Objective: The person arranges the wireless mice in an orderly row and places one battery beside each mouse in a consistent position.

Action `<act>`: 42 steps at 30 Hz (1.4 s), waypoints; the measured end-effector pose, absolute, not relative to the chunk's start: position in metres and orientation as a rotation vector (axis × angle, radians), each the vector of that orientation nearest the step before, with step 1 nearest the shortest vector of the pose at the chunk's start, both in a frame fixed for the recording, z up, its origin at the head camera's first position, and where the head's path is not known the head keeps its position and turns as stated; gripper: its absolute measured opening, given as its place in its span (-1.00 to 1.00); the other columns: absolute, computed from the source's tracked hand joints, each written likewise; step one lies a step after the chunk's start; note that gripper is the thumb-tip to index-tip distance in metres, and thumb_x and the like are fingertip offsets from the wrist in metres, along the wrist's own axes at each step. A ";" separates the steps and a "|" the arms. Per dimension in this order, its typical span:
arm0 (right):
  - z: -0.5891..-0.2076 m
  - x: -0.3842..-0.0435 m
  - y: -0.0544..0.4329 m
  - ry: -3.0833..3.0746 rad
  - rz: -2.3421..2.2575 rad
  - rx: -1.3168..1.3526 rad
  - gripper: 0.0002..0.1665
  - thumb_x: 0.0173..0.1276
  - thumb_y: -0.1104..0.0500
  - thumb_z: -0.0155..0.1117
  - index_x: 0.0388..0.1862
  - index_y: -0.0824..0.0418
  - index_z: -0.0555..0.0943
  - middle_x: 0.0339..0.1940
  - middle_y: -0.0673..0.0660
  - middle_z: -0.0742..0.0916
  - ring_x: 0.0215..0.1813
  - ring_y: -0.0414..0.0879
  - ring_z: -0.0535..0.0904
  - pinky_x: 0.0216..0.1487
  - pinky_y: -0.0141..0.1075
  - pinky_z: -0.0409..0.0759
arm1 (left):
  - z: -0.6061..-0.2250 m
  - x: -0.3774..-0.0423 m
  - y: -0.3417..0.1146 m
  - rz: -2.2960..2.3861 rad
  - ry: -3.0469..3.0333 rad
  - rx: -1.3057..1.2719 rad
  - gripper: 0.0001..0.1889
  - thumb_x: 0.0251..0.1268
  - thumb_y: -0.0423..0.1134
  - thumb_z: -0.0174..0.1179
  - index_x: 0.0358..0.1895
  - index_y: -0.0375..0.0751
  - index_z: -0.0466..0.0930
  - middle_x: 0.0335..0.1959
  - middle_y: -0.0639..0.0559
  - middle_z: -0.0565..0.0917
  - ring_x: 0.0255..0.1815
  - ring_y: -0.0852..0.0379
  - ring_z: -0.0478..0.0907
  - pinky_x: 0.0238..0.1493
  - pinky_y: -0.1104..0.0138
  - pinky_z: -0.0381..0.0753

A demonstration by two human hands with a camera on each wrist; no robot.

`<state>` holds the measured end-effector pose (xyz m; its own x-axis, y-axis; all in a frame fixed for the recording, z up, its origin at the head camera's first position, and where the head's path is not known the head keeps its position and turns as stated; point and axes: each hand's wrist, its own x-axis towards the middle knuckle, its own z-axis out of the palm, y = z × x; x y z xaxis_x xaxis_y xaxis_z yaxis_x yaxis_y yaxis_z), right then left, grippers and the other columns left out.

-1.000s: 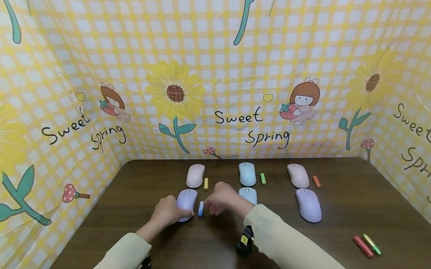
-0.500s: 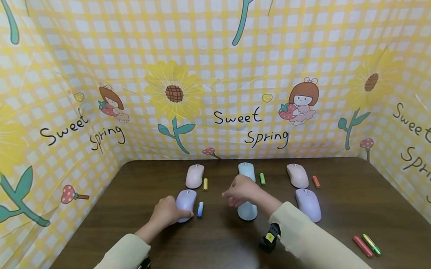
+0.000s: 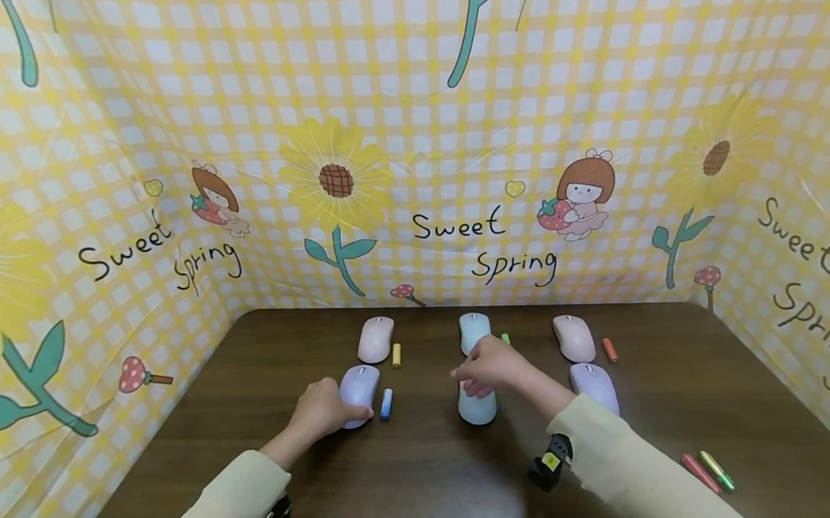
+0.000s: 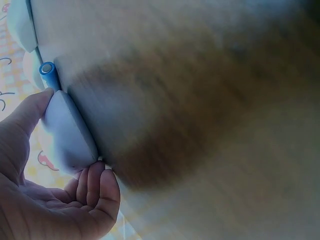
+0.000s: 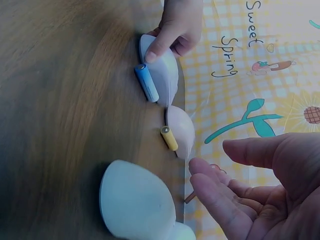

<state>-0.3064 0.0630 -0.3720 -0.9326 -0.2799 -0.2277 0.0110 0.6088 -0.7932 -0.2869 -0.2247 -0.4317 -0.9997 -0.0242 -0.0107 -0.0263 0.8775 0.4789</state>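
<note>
My left hand (image 3: 322,407) holds a lilac computer mouse (image 3: 360,389) on the table, thumb on its right side and fingers curled at the other. A blue battery (image 3: 386,404) lies just right of that mouse, close to the thumb (image 4: 37,107). Over the front light blue mouse (image 3: 477,410) hovers my right hand (image 3: 496,363), hiding part of it. In the right wrist view, the right hand (image 5: 260,185) has its thumb and loosely bent fingers apart, with nothing between them.
Behind stand a pink mouse (image 3: 376,339) with a yellow battery (image 3: 396,356) and another light blue mouse (image 3: 474,331) with a partly hidden green battery (image 3: 505,338). At right are another pink mouse (image 3: 574,339), an orange battery (image 3: 609,349), a second lilac mouse (image 3: 596,386) and more batteries (image 3: 716,471).
My right hand has moved right, away from beside the blue battery, to over the front light blue mouse. The left hand stays on the lilac mouse.
</note>
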 end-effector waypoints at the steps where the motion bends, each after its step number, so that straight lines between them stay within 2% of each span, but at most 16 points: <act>1: -0.372 -0.306 0.065 2.514 -1.244 -0.218 -0.74 0.32 0.20 0.33 -0.34 0.45 0.66 -0.54 0.17 0.72 -0.44 -0.02 0.70 -0.34 -0.18 0.66 | -0.431 -0.287 -0.225 0.779 3.036 -0.041 -0.41 -0.19 0.04 0.56 -0.40 -0.42 0.48 -0.52 -0.11 0.51 -0.52 -0.01 0.46 -0.52 0.19 0.46; 11: -0.374 -0.299 0.082 2.611 -1.179 -0.221 -0.75 0.28 0.19 0.37 -0.51 0.34 0.65 -0.60 0.13 0.70 -0.49 -0.07 0.68 -0.33 -0.16 0.66 | -0.430 -0.286 -0.225 0.791 3.028 -0.044 -0.42 -0.18 0.03 0.56 -0.40 -0.42 0.48 -0.52 -0.11 0.51 -0.52 0.00 0.46 -0.52 0.20 0.46; 23: -0.376 -0.292 0.112 2.642 -1.272 -0.271 -0.81 0.27 0.23 0.36 -0.43 0.36 0.68 -0.59 0.10 0.70 -0.49 -0.13 0.64 -0.35 -0.16 0.66 | -0.431 -0.287 -0.224 0.761 3.045 -0.060 -0.42 -0.22 0.04 0.57 -0.41 -0.39 0.48 -0.53 -0.09 0.51 -0.53 0.00 0.46 -0.52 0.21 0.45; 36: -0.369 -0.284 0.150 2.687 -1.203 -0.267 -0.83 0.27 0.22 0.35 -0.40 0.34 0.68 -0.58 0.08 0.67 -0.44 -0.08 0.64 -0.31 -0.13 0.64 | -0.431 -0.286 -0.225 0.784 3.035 -0.053 -0.40 -0.21 0.04 0.57 -0.40 -0.42 0.49 -0.52 -0.11 0.51 -0.53 -0.01 0.47 -0.53 0.20 0.47; 42: -0.370 -0.282 0.175 2.678 -1.210 -0.224 -0.82 0.27 0.21 0.36 -0.35 0.35 0.65 -0.50 0.11 0.68 -0.38 -0.04 0.64 -0.28 -0.13 0.65 | -0.432 -0.287 -0.224 0.785 3.035 -0.049 -0.40 -0.21 0.05 0.57 -0.40 -0.42 0.48 -0.52 -0.11 0.51 -0.53 -0.01 0.47 -0.52 0.19 0.47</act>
